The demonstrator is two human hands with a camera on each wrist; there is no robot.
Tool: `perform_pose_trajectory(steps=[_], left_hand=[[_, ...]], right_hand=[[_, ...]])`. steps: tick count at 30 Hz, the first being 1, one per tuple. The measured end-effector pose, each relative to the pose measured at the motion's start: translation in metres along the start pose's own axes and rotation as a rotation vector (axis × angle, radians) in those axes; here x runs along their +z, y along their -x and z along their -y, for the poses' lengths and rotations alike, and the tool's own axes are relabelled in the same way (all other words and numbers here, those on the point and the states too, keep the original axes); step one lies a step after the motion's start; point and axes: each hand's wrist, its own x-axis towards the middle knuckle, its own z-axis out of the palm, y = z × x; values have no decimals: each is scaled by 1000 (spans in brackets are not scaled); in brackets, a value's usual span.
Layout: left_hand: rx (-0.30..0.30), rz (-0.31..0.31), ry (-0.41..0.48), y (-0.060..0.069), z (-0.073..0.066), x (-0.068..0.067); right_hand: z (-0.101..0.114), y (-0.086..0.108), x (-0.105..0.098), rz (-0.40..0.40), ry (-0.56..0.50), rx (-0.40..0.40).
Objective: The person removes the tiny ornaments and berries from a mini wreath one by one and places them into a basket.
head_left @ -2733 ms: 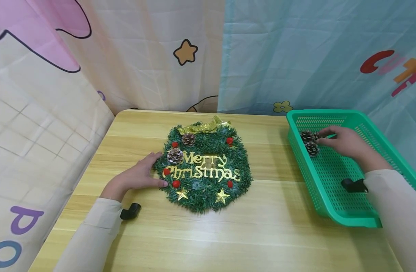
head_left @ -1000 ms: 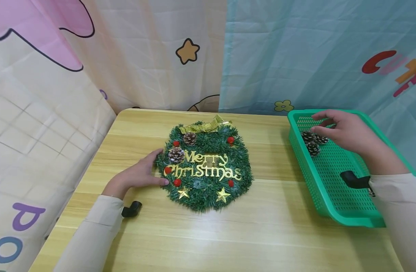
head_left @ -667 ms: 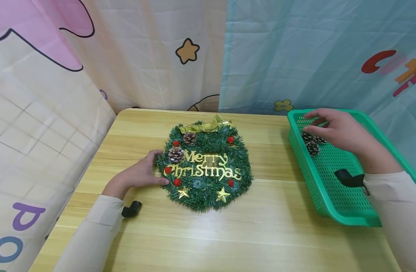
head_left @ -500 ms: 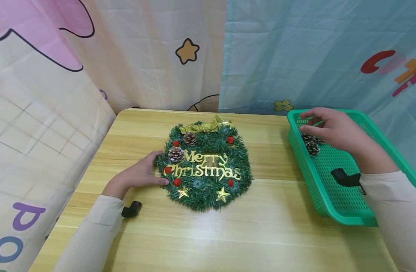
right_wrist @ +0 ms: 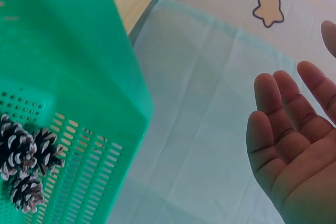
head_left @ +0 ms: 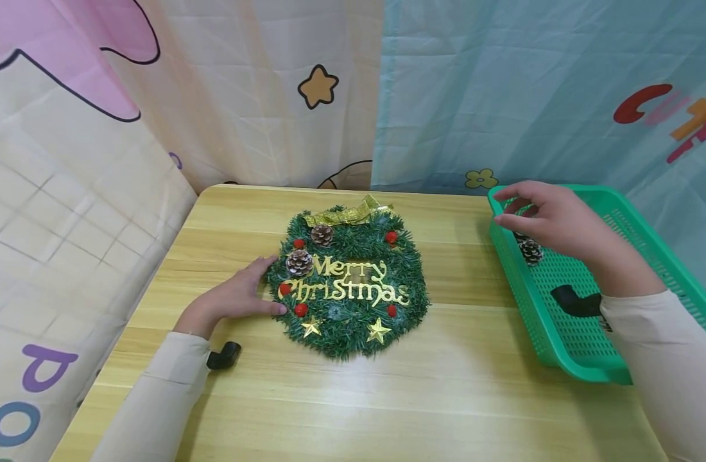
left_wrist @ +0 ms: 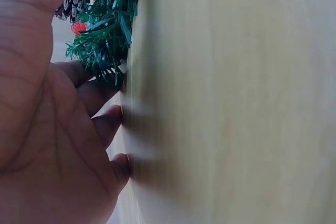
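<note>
A green Christmas wreath with gold "Merry Christmas" lettering lies flat on the table. Pine cones, red berries and gold stars decorate it. My left hand rests against its left edge, thumb and fingers spread; in the left wrist view the fingertips touch greenery and tabletop. Over the far left corner of a green plastic basket hovers my right hand, fingers loosely bent with a gap before the thumb. In the right wrist view its palm holds nothing, and loose pine cones lie inside the basket.
The wooden table carries the wreath in its middle and the basket at its right edge. Printed curtains hang close behind and along the left side. A black wrist camera sits at each cuff.
My right hand has risen from the pine cones in the basket, then drifted left toward the basket's far left corner. My left hand and the wreath stay in place.
</note>
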Motion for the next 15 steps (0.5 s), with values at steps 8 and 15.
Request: perform_pose_trajectory(steps=[8, 15], left_hand=[[-2, 4, -15, -1, 1, 0], [-3, 3, -28, -1, 2, 0]], right_hand=[[10, -4, 9, 1, 3, -54], [17, -9, 17, 11, -3, -88]])
